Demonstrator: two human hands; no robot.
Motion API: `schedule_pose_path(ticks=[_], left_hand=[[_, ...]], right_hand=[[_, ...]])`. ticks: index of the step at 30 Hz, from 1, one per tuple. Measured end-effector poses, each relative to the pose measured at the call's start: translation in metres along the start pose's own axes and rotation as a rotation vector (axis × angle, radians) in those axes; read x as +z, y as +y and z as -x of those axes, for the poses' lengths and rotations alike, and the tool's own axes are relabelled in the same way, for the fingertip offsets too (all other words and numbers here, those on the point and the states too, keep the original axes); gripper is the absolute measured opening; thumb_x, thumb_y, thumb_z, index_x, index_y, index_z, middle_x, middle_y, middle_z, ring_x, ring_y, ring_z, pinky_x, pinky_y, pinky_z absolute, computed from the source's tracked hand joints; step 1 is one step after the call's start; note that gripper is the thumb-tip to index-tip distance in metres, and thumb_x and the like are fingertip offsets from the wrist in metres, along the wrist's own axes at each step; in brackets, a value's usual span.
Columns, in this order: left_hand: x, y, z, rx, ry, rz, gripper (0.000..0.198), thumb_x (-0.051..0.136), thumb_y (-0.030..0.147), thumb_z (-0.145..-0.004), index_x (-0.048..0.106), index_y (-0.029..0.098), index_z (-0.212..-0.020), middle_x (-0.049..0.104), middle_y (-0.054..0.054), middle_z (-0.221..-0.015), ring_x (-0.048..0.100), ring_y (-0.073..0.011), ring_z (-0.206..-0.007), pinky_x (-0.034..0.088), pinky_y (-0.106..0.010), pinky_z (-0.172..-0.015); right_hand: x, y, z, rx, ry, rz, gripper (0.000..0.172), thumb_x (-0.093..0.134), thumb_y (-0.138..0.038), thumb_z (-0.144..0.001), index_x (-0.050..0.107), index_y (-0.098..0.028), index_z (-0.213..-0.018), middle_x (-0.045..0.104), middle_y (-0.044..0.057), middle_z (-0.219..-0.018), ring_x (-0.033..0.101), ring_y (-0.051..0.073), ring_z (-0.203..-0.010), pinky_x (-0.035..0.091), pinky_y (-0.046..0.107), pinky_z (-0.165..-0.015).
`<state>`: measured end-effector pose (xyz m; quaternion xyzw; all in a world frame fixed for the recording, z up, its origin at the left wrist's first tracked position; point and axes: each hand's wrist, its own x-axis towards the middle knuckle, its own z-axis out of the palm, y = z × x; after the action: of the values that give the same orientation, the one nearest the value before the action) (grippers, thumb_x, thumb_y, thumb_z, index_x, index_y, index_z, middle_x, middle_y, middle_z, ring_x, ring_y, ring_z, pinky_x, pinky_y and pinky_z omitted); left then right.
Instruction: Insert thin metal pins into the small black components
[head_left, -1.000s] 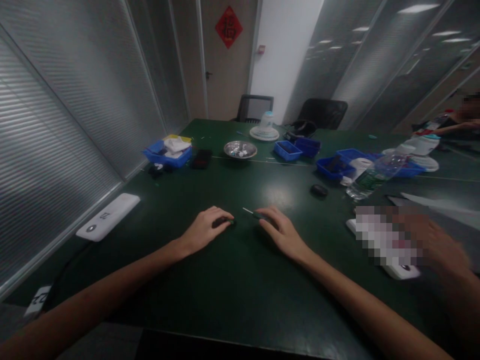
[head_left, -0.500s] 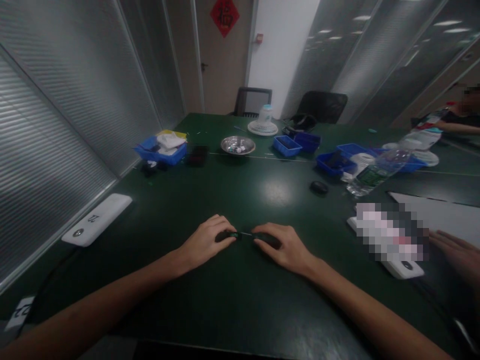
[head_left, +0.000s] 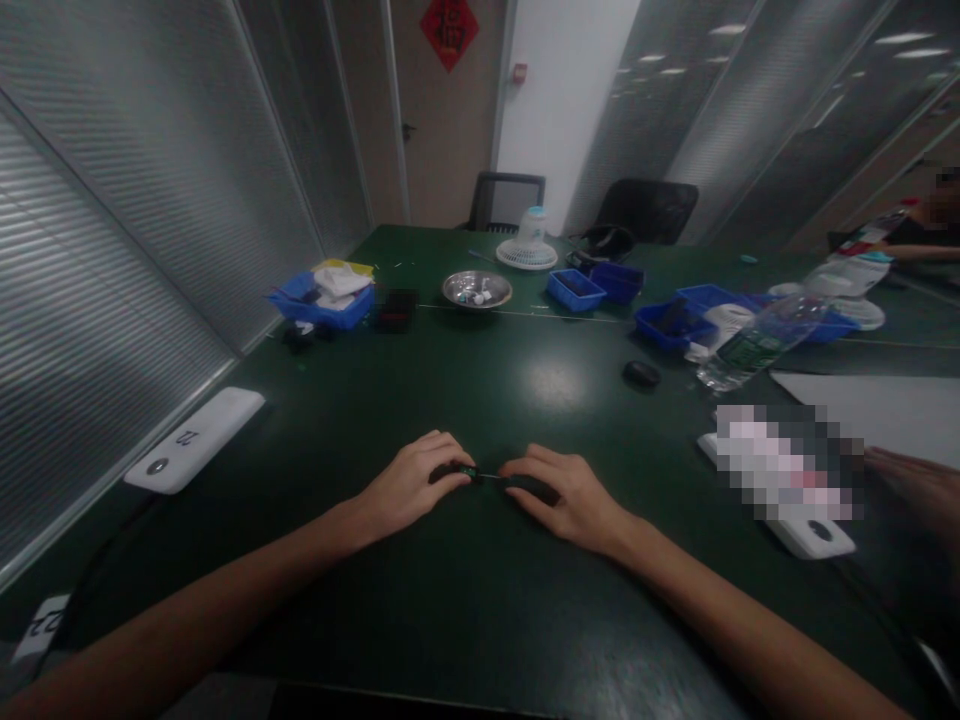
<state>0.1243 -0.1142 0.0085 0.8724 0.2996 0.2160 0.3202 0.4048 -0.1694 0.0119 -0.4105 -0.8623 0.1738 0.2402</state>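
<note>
Two bare hands faced each other above a dark green, smooth-topped table, and the gap between the things they held had just closed. One second earlier the thin metal shaft of a slim, dark-handled hand tool pointed at open space, well apart from the small black piece with a touch of green at its end; now the shaft bridged the space and its tip met that end, or came so near that no gap could be told. That contact had held over the last half second, with both hands almost unmoved, which suggested that lining up had given way to careful work at the tip; whether the tip sat in a screw or slot was too small to tell. The left hand pinched the black piece between thumb and fingers, its green end showing past the fingertips. The right hand gripped the tool's handle between thumb and curled fingers, the shaft lying roughly level. Farther back stood a round, shiny steel bowl with small pale pieces in it, and a black, rounded computer mouse lay beyond the right hand, well apart from the work.
</note>
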Motion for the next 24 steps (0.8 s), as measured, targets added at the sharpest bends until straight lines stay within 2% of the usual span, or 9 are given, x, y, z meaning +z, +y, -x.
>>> schedule_pose_path(ticks=[6, 10, 12, 14, 16, 20, 24], left_hand=[[0.0010, 0.0009, -0.0001, 0.046, -0.029, 0.014, 0.019, 0.061, 0.029, -0.103, 0.072, 0.023, -0.117, 0.068, -0.006, -0.113, 0.061, -0.0220, -0.110, 0.050, -0.038, -0.096], [0.0001, 0.0031, -0.0011, 0.007, -0.045, 0.035, 0.018, 0.064, 0.030, -0.102, 0.072, 0.023, -0.116, 0.068, -0.005, -0.111, 0.061, -0.0212, -0.106, 0.049, -0.036, -0.094], [0.0001, 0.0035, -0.0013, -0.060, -0.036, 0.057, 0.030, 0.068, 0.031, -0.099, 0.067, 0.025, -0.128, 0.067, -0.005, -0.110, 0.061, -0.0207, -0.102, 0.050, -0.036, -0.090], [0.0007, 0.0028, -0.0011, -0.133, -0.020, 0.092, 0.052, 0.072, 0.033, -0.096, 0.055, 0.028, -0.146, 0.067, -0.004, -0.111, 0.062, -0.0202, -0.099, 0.051, -0.035, -0.088], [0.0017, 0.0010, -0.0002, -0.173, -0.006, 0.112, 0.065, 0.073, 0.035, -0.095, 0.047, 0.031, -0.153, 0.066, -0.003, -0.112, 0.062, -0.0199, -0.098, 0.051, -0.036, -0.088], [0.0031, -0.0023, 0.0019, -0.167, 0.014, 0.042, 0.055, 0.073, 0.038, -0.095, 0.055, 0.032, -0.147, 0.064, -0.004, -0.115, 0.060, -0.0213, -0.103, 0.052, -0.037, -0.089], [0.0026, 0.0003, 0.0025, -0.079, 0.044, -0.087, 0.040, 0.070, 0.039, -0.097, 0.065, 0.031, -0.136, 0.059, -0.007, -0.131, 0.056, -0.0254, -0.118, 0.050, -0.043, -0.099]], right_hand=[[0.0026, -0.0041, -0.0005, -0.038, -0.062, 0.072, 0.028, 0.050, -0.034, -0.107, 0.065, -0.026, -0.129, 0.066, 0.006, -0.106, 0.065, 0.018, -0.088, 0.051, 0.030, -0.072], [0.0017, -0.0041, -0.0024, 0.009, -0.008, -0.033, 0.028, 0.050, -0.038, -0.108, 0.063, -0.026, -0.129, 0.066, 0.006, -0.110, 0.066, 0.017, -0.090, 0.054, 0.031, -0.077], [0.0005, -0.0030, -0.0032, 0.049, 0.053, -0.098, 0.026, 0.052, -0.038, -0.108, 0.063, -0.025, -0.128, 0.067, 0.006, -0.111, 0.066, 0.018, -0.091, 0.055, 0.032, -0.080], [-0.0008, -0.0014, -0.0039, 0.103, 0.118, -0.144, 0.025, 0.054, -0.037, -0.106, 0.064, -0.025, -0.126, 0.069, 0.006, -0.114, 0.067, 0.018, -0.096, 0.055, 0.032, -0.083], [-0.0020, 0.0000, -0.0047, 0.162, 0.177, -0.176, 0.024, 0.056, -0.036, -0.105, 0.066, -0.025, -0.124, 0.070, 0.006, -0.116, 0.067, 0.020, -0.101, 0.056, 0.033, -0.085], [-0.0037, 0.0022, -0.0064, 0.259, 0.248, -0.207, 0.023, 0.059, -0.038, -0.103, 0.069, -0.026, -0.120, 0.072, 0.005, -0.116, 0.069, 0.021, -0.104, 0.057, 0.034, -0.086], [-0.0040, 0.0037, -0.0070, 0.285, 0.273, -0.198, 0.025, 0.060, -0.039, -0.101, 0.070, -0.025, -0.119, 0.073, 0.005, -0.116, 0.069, 0.022, -0.104, 0.057, 0.037, -0.090]])
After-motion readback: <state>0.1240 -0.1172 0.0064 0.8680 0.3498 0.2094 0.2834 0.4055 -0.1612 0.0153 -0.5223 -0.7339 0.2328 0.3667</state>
